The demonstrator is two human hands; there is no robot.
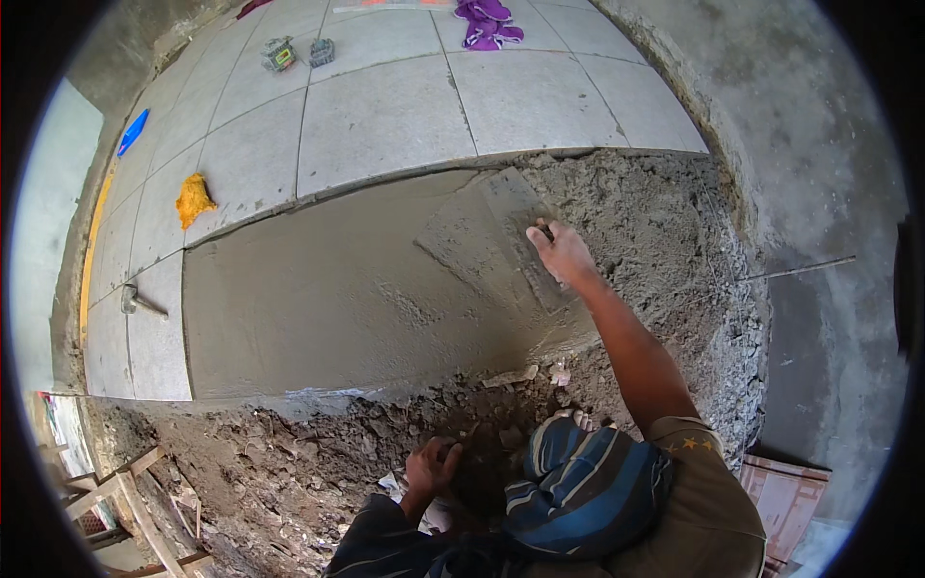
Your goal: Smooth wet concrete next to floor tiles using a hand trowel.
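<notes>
**Trowel on wet mortar bed, beside laid tiles**

Nearest: bent knee in striped blue shorts (578, 482), bare toes just showing above it. Left hand (431, 467) low in frame, fingers curled, resting on loose rubble (289, 462) at the near edge of the bed; whether it grips anything I cannot tell. Wooden frame pieces (125, 501) lie at lower left, a reddish tile stack (785, 496) at lower right.

Mid-ground: right arm stretches forward and up. Right hand (562, 254) is closed around the handle of a flat trowel (515, 217); only a dark stub of handle shows at the fingertips. The trowel blade lies flat on the wet mortar bed (337, 299), near its far right corner, coated in the same grey mix. Mortar left of the hand is smooth; right of it, coarse dry mix (646, 212) runs to the concrete wall (819, 144).

Farther: laid grey floor tiles (385, 116) border the bed at top and left. On them, a hammer (140, 303) at left, a yellow rag (193, 199), a blue object (133, 132) near the left wall.

Farthest: two small tools (294, 53) side by side and a purple cloth (487, 24) at the top edge.
</notes>
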